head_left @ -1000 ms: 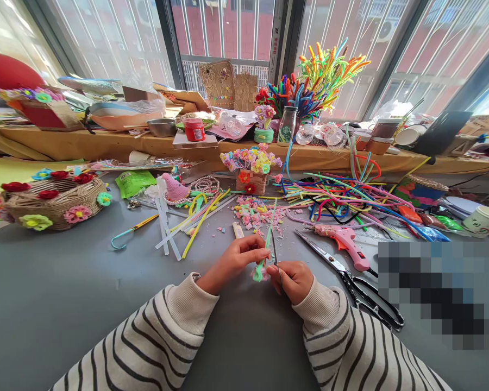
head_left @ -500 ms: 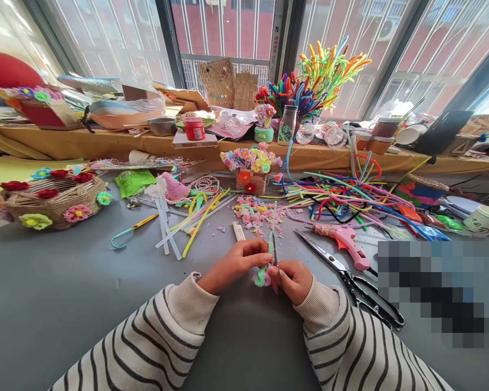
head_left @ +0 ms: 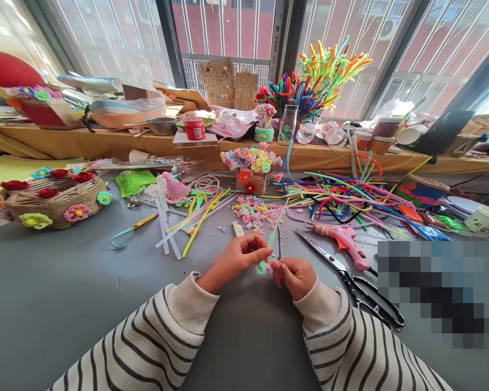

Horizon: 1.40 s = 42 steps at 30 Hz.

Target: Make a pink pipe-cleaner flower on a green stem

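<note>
My left hand (head_left: 244, 259) is closed in a pinch on a fuzzy pipe-cleaner flower (head_left: 261, 267), green and pink, with a long pale green stem (head_left: 274, 237) slanting up and right past the fingertips. A pair of small scissors (head_left: 279, 245) is gripped in my right hand (head_left: 294, 276), the thin dark blades pointing away from me, close beside the stem. Its handles are mostly hidden by the fingers. Just beyond both hands lies a scatter of pink, yellow and green fuzzy clippings (head_left: 255, 210).
Large black-handled scissors (head_left: 352, 282) and a pink glue gun (head_left: 346, 243) lie at the right. Pipe cleaners (head_left: 330, 195) heap behind them. At left are clear glue sticks (head_left: 163, 225), a crochet hook (head_left: 134, 228) and a flowered basket (head_left: 61, 203). A small flower pot (head_left: 250, 179) stands behind the clippings.
The flower has moved slightly upward, and its stem now leans further right. The small scissors have shifted a little right, apart from the stem, with my right hand.
</note>
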{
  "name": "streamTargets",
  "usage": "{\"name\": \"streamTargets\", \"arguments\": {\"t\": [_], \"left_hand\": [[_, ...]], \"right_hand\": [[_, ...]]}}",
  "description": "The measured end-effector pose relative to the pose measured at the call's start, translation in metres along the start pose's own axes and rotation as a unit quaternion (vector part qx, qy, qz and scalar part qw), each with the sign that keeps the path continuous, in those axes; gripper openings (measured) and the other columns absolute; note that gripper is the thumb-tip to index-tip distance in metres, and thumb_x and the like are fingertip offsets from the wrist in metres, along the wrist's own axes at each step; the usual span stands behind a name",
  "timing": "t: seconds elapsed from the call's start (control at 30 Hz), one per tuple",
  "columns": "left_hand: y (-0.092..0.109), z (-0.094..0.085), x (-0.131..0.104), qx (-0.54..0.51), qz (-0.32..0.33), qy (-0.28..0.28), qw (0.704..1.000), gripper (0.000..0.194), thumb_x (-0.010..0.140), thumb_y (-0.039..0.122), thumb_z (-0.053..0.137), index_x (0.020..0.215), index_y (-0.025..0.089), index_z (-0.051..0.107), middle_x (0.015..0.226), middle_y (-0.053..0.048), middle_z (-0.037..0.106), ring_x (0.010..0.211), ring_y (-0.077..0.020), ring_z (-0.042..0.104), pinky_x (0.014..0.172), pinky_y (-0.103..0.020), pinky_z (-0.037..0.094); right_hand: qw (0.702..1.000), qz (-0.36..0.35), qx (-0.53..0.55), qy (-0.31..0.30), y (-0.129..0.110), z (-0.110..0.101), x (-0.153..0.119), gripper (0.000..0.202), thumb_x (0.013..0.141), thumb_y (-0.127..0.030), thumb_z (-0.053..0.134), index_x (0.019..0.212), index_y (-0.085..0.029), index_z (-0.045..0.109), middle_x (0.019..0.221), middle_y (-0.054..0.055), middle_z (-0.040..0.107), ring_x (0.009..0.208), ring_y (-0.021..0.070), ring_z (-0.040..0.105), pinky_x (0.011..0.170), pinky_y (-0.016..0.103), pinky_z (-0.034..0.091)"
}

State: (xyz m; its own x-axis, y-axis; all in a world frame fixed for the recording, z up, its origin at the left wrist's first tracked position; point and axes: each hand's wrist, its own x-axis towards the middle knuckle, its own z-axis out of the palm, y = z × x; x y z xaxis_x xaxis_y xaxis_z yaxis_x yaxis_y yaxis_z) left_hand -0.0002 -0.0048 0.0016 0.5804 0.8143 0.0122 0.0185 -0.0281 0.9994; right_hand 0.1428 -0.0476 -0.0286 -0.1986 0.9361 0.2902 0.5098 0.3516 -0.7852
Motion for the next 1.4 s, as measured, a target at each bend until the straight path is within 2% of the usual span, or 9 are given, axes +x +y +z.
{"name": "streamTargets", "arguments": {"t": [0.2, 0.5, 0.93, 1.2, 1.4], "left_hand": [[0.0021, -0.0005, -0.0018, -0.013, -0.014, 0.011, 1.000, 0.015, 0.064, 0.027, 0.054, 0.063, 0.013, 0.048, 0.057, 0.004, 0.047, 0.055, -0.0056, 0.041, 0.053, -0.019, 0.031], [0.0055, -0.0014, -0.0036, -0.014, -0.015, -0.001, 1.000, 0.018, 0.068, 0.029, 0.048, 0.064, 0.013, 0.053, 0.062, 0.000, 0.054, 0.060, -0.0090, 0.046, 0.060, -0.022, 0.033], [0.0047, -0.0008, -0.0049, -0.065, -0.023, -0.042, 0.997, 0.019, 0.071, 0.029, 0.044, 0.066, 0.013, 0.051, 0.063, -0.001, 0.050, 0.059, -0.0081, 0.043, 0.057, -0.021, 0.031], [0.0056, 0.0005, -0.0065, -0.038, -0.025, -0.074, 0.996, 0.020, 0.074, 0.030, 0.041, 0.067, 0.013, 0.051, 0.066, 0.000, 0.047, 0.062, -0.0080, 0.039, 0.060, -0.021, 0.029], [0.0027, -0.0006, -0.0060, -0.075, -0.040, -0.084, 0.993, 0.019, 0.073, 0.029, 0.041, 0.064, 0.013, 0.048, 0.063, 0.001, 0.045, 0.059, -0.0072, 0.039, 0.057, -0.020, 0.029]], "right_hand": [[0.999, 0.026, 0.044, -0.020, 0.0035, 0.0019, -0.0005, 0.065, 0.072, -0.060, 0.012, 0.049, -0.014, 0.051, 0.036, -0.003, 0.035, 0.036, 0.0065, 0.034, 0.040, 0.019, 0.028], [0.997, 0.017, 0.026, -0.074, 0.0022, 0.0010, -0.0012, 0.064, 0.073, -0.060, 0.015, 0.051, -0.013, 0.054, 0.038, -0.003, 0.035, 0.036, 0.0053, 0.036, 0.042, 0.018, 0.029], [0.996, 0.023, 0.004, -0.080, -0.0035, 0.0004, -0.0009, 0.067, 0.070, -0.063, 0.014, 0.049, -0.014, 0.055, 0.036, -0.003, 0.033, 0.036, 0.0055, 0.035, 0.041, 0.018, 0.028], [0.996, 0.011, -0.015, -0.085, -0.0049, -0.0001, -0.0007, 0.066, 0.072, -0.060, 0.016, 0.046, -0.014, 0.055, 0.041, 0.000, 0.044, 0.041, 0.0064, 0.040, 0.046, 0.019, 0.031], [0.996, -0.010, -0.019, -0.086, -0.0026, 0.0004, -0.0015, 0.063, 0.074, -0.057, 0.019, 0.045, -0.013, 0.054, 0.040, 0.000, 0.046, 0.039, 0.0055, 0.039, 0.043, 0.017, 0.030]]}}
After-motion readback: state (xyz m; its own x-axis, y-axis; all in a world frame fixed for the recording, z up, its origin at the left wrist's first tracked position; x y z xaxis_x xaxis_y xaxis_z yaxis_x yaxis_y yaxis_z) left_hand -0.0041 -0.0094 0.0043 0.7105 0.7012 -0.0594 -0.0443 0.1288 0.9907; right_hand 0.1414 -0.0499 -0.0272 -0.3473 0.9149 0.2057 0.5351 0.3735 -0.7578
